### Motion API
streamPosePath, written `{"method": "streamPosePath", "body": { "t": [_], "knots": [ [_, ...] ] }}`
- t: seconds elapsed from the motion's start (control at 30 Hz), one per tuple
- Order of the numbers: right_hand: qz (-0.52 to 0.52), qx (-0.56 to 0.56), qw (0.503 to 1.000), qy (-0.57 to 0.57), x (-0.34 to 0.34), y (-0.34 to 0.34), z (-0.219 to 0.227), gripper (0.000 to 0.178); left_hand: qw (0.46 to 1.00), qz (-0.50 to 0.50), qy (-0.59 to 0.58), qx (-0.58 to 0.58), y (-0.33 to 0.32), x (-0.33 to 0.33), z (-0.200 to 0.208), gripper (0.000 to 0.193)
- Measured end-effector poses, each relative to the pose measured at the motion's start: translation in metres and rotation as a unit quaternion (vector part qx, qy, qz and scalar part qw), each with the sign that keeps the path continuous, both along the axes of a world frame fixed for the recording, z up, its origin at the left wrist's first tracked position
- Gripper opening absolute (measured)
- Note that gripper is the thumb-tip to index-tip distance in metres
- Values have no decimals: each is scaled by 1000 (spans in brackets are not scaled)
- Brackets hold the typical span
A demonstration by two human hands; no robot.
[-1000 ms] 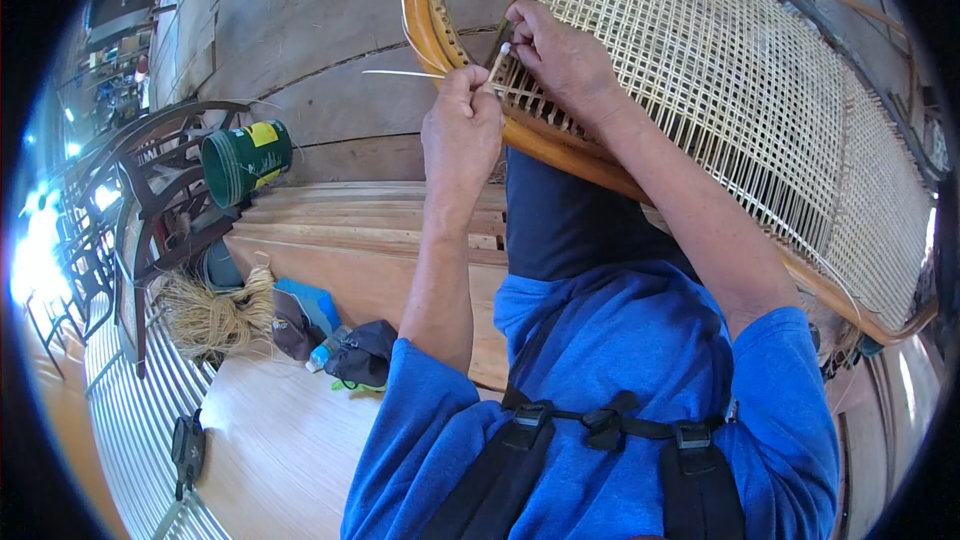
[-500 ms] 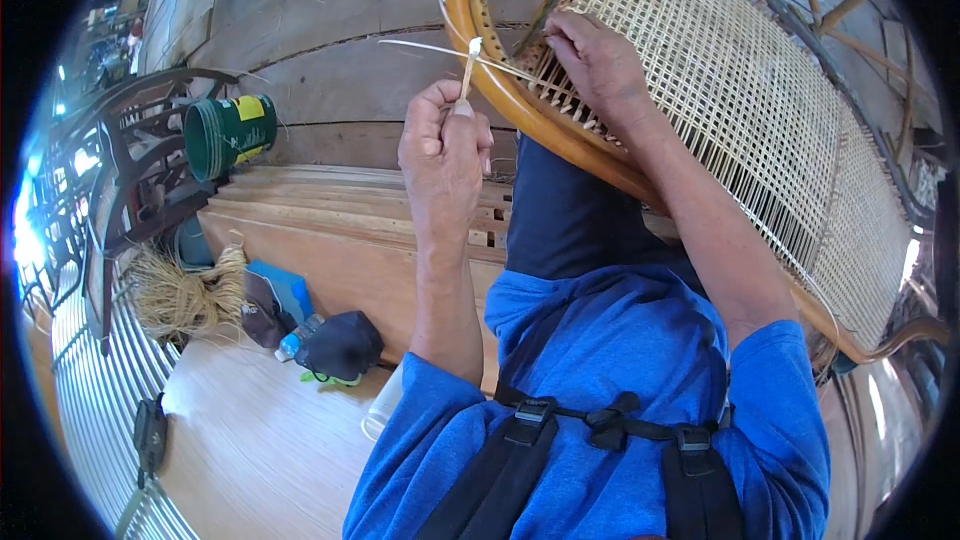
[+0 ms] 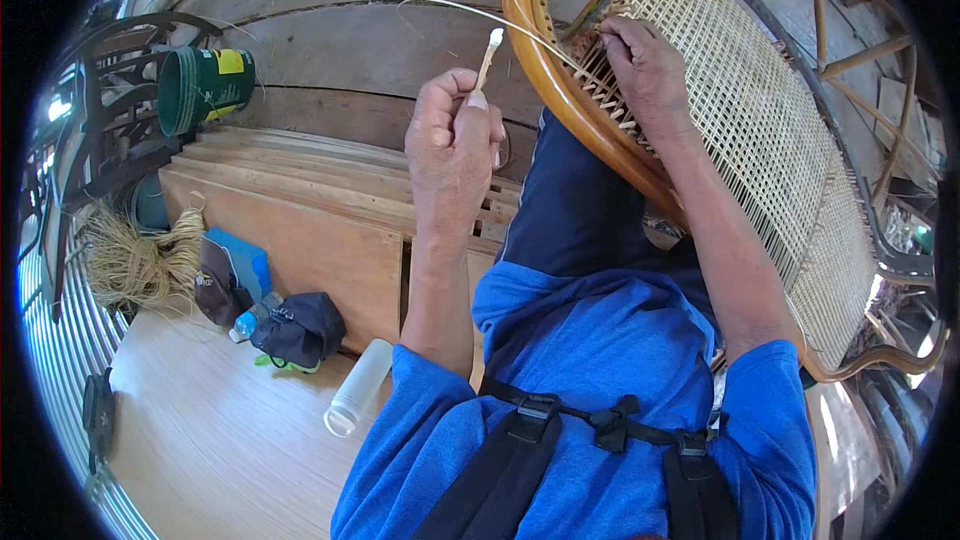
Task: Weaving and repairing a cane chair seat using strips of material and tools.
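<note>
My left hand (image 3: 455, 135) is closed round a small wooden stick (image 3: 486, 65), held upright with a white, paste-like blob on its tip. Over the woven cane panel (image 3: 740, 70) of a chair, my right hand (image 3: 648, 75) has its fingers pinched together at the weave's left edge; whatever is between them is hidden. The panel sits in a curved, varnished wooden frame (image 3: 560, 70) that rests by my leg. From the frame near my right hand, a loose pale cane strand (image 3: 450, 6) arcs out leftward, passing beyond the stick's tip without visibly touching it.
Left of me are a green bucket (image 3: 205, 90) on its side, a bundle of cane fibre (image 3: 140, 260), dark caps (image 3: 300, 330), a water bottle (image 3: 257, 317) and a translucent cylinder (image 3: 360, 388). Stacked boards (image 3: 300, 180) lie ahead; dark chair frames (image 3: 100, 90) stand far left.
The view has shifted, so the chair appears farther right and the bench items farther left. Both hands keep their grips; the stick stays upright, now a little apart from the loose strand.
</note>
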State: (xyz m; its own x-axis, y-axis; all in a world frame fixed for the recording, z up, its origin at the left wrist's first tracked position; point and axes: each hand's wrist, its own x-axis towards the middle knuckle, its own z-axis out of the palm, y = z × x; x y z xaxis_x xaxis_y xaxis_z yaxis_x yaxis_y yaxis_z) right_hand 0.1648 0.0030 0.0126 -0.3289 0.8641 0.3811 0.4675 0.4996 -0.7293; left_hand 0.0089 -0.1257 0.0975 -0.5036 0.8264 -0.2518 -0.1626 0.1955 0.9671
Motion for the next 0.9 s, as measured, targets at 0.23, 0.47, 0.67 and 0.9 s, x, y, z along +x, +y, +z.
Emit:
{"method": "streamPosePath", "body": {
  "t": [0.23,0.47,0.67,0.9],
  "knots": [
    [-5,23,998,-56,0,0,0,15,1000,10,-7,6,-5,-9,-5,14],
    [15,29,993,-116,-1,-2,4,17,1000,12,-17,13,-9,-11,-6,15],
    [84,89,987,-107,3,18,2,15,1000,-1,-7,9,-9,-11,-6,15],
    [64,71,994,-51,1,13,11,9,1000,9,-14,4,-10,-4,-10,13]
  ]
}}
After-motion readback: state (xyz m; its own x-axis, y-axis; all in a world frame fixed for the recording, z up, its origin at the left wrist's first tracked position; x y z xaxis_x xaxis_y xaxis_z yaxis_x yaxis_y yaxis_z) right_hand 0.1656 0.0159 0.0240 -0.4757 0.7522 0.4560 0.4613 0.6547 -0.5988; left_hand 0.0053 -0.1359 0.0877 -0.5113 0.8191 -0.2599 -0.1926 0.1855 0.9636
